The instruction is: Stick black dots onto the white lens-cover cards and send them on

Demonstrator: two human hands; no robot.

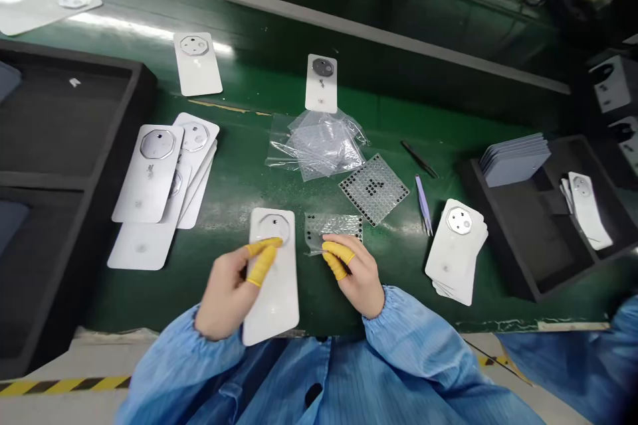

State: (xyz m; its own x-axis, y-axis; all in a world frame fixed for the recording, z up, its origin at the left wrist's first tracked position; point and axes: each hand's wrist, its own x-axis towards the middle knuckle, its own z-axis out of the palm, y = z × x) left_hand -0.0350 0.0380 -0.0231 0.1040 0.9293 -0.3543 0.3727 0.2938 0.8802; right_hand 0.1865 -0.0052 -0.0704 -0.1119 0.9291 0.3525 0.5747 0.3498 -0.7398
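Note:
A white phone back cover with a round camera ring lies upright before me on the green bench. My left hand, in yellow finger cots, rests over its left side, with thumb and finger together by the camera ring; whether anything small is between them cannot be seen. Just right of the cover, my right hand, also in yellow finger cots, pinches the lower edge of a small clear sheet with black dots. A larger dotted sheet lies behind it, partly overlapping.
Clear plastic bags lie beyond, near a single cover. Purple tweezers and dark tweezers sit to the right. Stacked covers lie left and right. Black trays flank both sides.

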